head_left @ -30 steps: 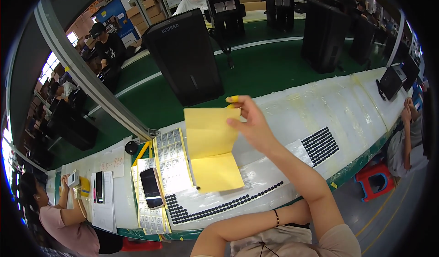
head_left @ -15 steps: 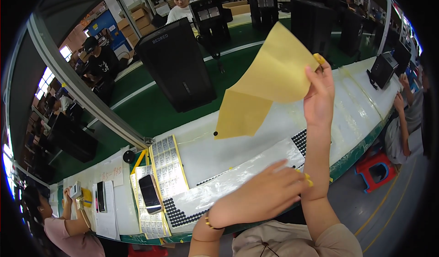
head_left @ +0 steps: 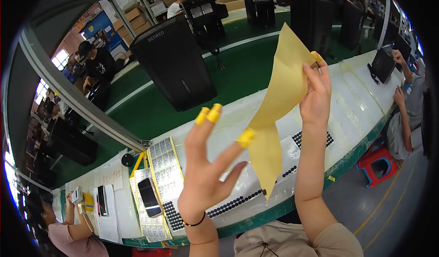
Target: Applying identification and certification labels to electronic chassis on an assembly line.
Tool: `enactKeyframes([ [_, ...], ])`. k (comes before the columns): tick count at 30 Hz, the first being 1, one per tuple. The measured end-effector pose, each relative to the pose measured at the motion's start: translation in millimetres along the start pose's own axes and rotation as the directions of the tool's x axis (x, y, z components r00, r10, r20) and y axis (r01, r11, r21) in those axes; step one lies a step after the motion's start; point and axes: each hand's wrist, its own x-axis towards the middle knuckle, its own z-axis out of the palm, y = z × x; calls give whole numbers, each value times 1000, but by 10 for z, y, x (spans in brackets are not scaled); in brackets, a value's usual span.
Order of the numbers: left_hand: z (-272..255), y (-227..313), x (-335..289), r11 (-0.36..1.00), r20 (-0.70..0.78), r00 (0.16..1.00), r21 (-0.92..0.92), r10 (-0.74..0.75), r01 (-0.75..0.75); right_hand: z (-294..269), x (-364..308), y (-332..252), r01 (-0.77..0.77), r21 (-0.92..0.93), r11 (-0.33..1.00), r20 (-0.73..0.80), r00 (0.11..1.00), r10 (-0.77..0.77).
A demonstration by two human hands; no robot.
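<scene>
My right hand is raised over the bench, thumb and fingers pinching a creased yellow paper sheet by its upper right edge. The sheet is bent and hangs down, with one small black round pad at its lowest tip. My left hand, with yellow finger covers on some fingers, is lifted left of the sheet; its fingers are spread and hold nothing. Below lie rows of black round pads on a pale sheet, partly hidden by the yellow paper and my left hand.
A phone lies on label sheets at left, near a black tape roll. Tall black machines stand on the green conveyor beyond the bench. A co-worker sits at left; a red stool stands at right.
My left hand has risen and moved left from over the pads, its fingers now spread. The yellow paper has swung, its lower end dropping and shifting right. My right hand has barely moved.
</scene>
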Motion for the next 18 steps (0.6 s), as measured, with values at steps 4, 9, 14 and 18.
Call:
enactKeyframes([
  [4, 167, 55, -5, 980, 86, 992, 168, 92, -105, 56, -24, 90, -15, -6, 1000, 43, 999, 15],
  [9, 184, 13, 63, 978, 1, 999, 204, 33, -33, 110, -59, 86, -97, -205, 974, 131, 983, 125],
  [14, 115, -135, 34, 984, -154, 978, 84, -141, 155, 81, -79, -29, -48, -363, 930, 409, 889, 206],
  [18, 123, -161, 39, 896, -133, 928, -338, -347, 287, 219, -258, -221, -45, -510, 859, 557, 744, 369],
])
